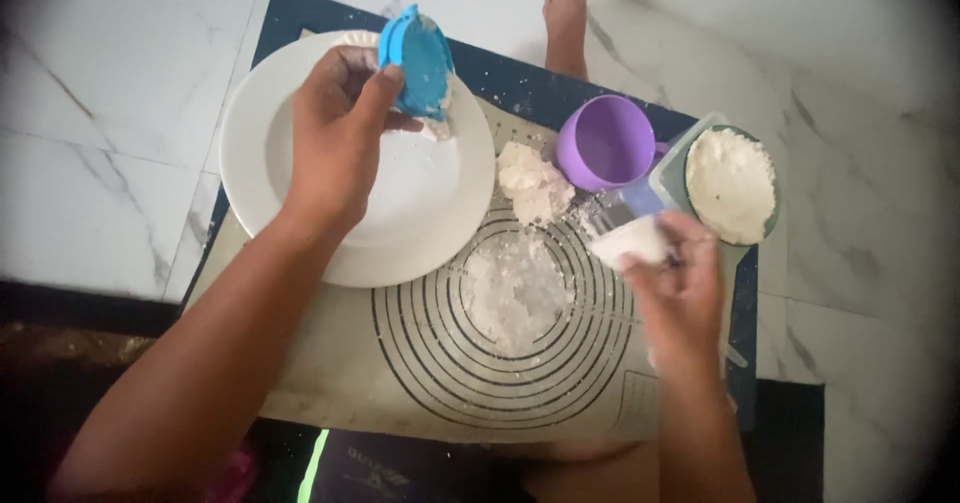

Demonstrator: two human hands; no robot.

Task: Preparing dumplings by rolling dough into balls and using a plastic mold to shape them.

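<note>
White marble floor carries a ringed baking mat (520,363). Left hand (335,143) grips a closed blue dumpling press (420,58) over the far-left white plate (300,233); right hand (680,283) clutches what may be dough (630,241). Emptying the press seems underway; opening it needs care.

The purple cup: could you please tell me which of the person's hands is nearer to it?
Right. The right hand, holding a white lump, is just below the purple cup; the left hand holds a blue mould over the white plate, farther away.
</note>
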